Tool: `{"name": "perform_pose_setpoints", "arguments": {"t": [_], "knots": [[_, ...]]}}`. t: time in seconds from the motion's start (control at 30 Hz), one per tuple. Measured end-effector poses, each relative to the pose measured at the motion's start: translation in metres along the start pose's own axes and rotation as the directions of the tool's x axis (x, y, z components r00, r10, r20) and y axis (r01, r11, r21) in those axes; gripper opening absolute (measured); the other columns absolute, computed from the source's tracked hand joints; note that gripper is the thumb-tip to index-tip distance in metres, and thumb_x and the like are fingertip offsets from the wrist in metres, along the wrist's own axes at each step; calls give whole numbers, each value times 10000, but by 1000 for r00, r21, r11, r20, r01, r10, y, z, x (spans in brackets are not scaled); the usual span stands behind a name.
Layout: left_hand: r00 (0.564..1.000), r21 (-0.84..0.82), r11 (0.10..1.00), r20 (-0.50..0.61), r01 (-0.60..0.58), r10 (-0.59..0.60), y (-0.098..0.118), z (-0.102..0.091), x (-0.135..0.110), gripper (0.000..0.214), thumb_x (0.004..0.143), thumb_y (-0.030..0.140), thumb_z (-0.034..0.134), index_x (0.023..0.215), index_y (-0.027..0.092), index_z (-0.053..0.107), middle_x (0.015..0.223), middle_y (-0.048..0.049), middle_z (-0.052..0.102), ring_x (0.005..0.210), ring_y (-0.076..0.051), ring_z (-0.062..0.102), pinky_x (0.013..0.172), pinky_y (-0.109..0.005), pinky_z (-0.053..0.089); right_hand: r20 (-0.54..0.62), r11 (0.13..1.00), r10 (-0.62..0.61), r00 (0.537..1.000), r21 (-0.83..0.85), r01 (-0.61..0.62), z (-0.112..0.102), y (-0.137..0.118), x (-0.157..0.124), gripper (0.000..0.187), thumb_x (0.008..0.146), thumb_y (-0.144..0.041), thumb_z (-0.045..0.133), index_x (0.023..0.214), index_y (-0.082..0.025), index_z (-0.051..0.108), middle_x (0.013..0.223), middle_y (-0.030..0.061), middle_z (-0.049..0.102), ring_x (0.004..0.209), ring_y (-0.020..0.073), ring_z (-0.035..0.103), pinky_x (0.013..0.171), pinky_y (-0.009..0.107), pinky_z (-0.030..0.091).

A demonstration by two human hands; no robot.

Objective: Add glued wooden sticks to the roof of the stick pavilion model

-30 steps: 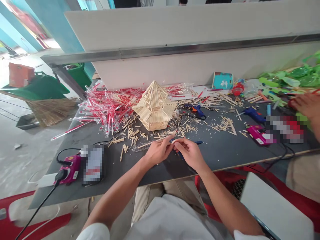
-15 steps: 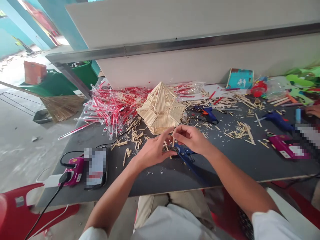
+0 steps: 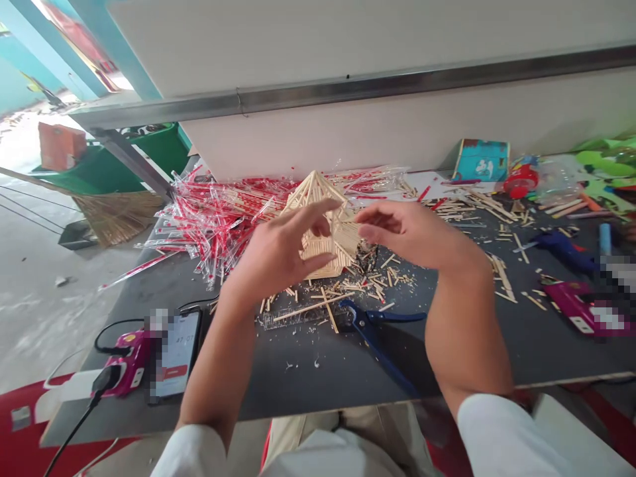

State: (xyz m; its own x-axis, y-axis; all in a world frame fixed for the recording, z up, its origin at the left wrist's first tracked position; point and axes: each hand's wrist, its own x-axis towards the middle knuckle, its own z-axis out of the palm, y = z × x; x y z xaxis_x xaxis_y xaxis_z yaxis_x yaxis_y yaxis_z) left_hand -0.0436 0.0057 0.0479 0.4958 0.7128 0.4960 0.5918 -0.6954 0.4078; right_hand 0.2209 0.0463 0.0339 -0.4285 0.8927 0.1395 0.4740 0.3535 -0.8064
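A pagoda-shaped model of wooden sticks [image 3: 342,232] stands on the dark table [image 3: 308,374], partly hidden behind my left hand [image 3: 281,248]. That hand is raised in front of the model, fingers apart, holding nothing I can see. My right hand [image 3: 410,228] hangs just to the right of the model, fingers loosely curved and also empty. Below them lie blue-handled scissors [image 3: 372,331] and a clear ruler [image 3: 298,317], with loose stick pieces [image 3: 387,275] scattered around.
A heap of red-and-clear plastic wrappers [image 3: 213,225] lies left of the model. A blue glue gun [image 3: 564,250] and a magenta device [image 3: 571,305] sit at the right, a blurred phone [image 3: 176,354] at the front left. A white partition [image 3: 348,132] runs behind the table.
Both hands have lifted off the tabletop and moved apart, up toward the model. The blue-handled scissors now lie uncovered below them. The view has shifted slightly.
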Motion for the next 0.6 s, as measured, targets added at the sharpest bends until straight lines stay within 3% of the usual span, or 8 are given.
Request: {"name": "perform_pose_setpoints", "arguments": {"t": [0.07, 0.13, 0.2, 0.3, 0.4, 0.5, 0.6], "knots": [[998, 26, 1000, -66, 16, -15, -13, -9, 5, 597, 882, 300, 734, 1445, 277, 538, 1080, -33, 726, 940, -170, 706, 748, -302, 613, -174, 927, 190, 966, -292, -235, -22, 29, 5, 320, 918, -522, 680, 1010, -220, 733, 951, 59, 751, 825, 198, 681, 754, 351, 506], [990, 22, 999, -138, 40, -37, -28, -15, 7, 636, 855, 262, 731, 1460, 265, 537, 1080, -50, 722, 924, -177, 696, 715, -300, 609, -310, 637, 408, 859, -578, -511, -42, 62, 9, 385, 920, -547, 658, 972, -174, 737, 990, 132, 752, 897, 278, 685, 786, 406, 478], [981, 15, 998, -186, 66, -62, -44, -18, 4, 659, 832, 245, 736, 1462, 266, 544, 1043, -48, 722, 884, -171, 683, 703, -299, 605, -268, 382, 653, 708, -691, -614, -55, 93, 11, 485, 934, -592, 615, 933, -125, 744, 953, 191, 741, 919, 325, 691, 776, 415, 469], [974, 27, 995, -206, 98, -90, -62, -17, 0, 680, 818, 239, 741, 1467, 290, 543, 1035, -43, 728, 880, -171, 683, 739, -313, 613, -171, 347, 765, 620, -702, -622, -59, 128, 14, 508, 863, -615, 712, 854, -110, 759, 847, 183, 738, 839, 304, 700, 746, 383, 476], [968, 10, 991, -215, 136, -131, -72, -15, -2, 717, 806, 248, 759, 1481, 312, 526, 1055, -45, 727, 896, -183, 692, 746, -328, 617, -169, 339, 790, 590, -682, -648, -50, 151, 20, 533, 831, -610, 748, 924, -85, 770, 906, 198, 750, 855, 301, 712, 753, 379, 491], [966, 18, 990, -221, 142, -135, -77, -15, -3, 723, 802, 263, 766, 1482, 310, 523, 1048, -45, 727, 880, -190, 692, 711, -334, 607, -234, 293, 790, 567, -669, -683, -41, 167, 26, 463, 878, -447, 747, 1046, -15, 748, 1066, 269, 728, 1017, 338, 710, 834, 405, 508], [963, 24, 988, -229, 149, -140, -79, -15, -3, 717, 814, 259, 757, 1486, 288, 511, 1034, -38, 732, 874, -189, 690, 697, -331, 597, -262, 283, 796, 546, -636, -718, -41, 175, 27, 362, 931, -358, 723, 1170, -86, 703, 1223, 207, 684, 1125, 269, 677, 934, 383, 544]]}}
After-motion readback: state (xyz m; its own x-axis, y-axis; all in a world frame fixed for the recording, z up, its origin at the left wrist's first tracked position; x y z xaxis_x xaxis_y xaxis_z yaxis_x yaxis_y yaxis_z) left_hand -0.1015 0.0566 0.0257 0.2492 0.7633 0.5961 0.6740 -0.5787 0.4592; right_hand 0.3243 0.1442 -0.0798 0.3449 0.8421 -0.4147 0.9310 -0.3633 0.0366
